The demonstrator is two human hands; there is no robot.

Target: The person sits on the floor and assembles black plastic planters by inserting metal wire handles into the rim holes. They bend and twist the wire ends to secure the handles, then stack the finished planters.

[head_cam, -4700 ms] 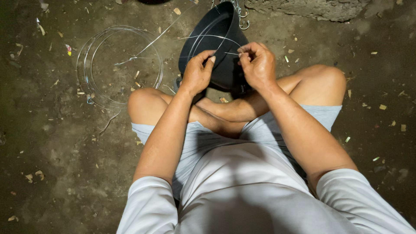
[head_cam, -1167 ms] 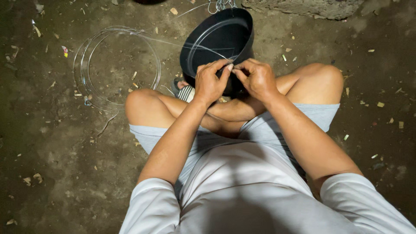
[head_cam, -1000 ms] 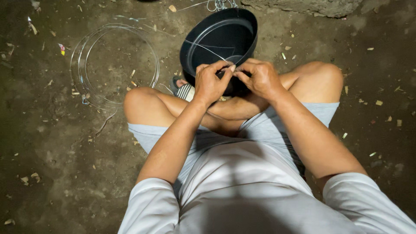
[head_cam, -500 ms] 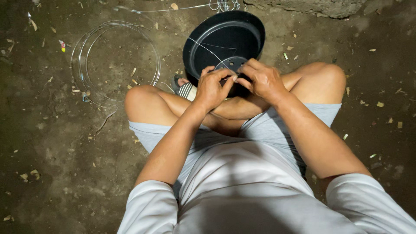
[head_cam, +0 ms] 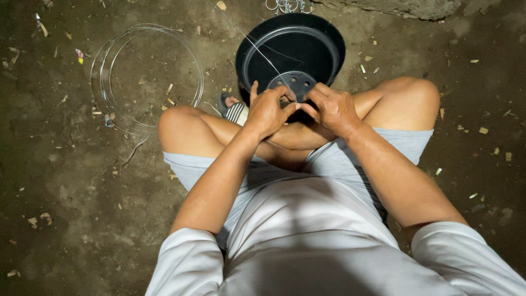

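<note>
Black plastic pot (head_cam: 293, 52): round, perforated base, lying on its side on the dirt floor (head_cam: 66, 192) just beyond the crossed legs. Thin wire (head_cam: 263, 52): runs across the pot's mouth down to the fingers. Left hand (head_cam: 268, 109) and right hand (head_cam: 331, 107): together, fingertips pinched on the wire (grip detail small). Wire coil (head_cam: 145, 77): on floor, well left of pot.

The left hand (head_cam: 267, 112) and right hand (head_cam: 331, 109) hide the black pot's (head_cam: 290, 49) near rim
</note>
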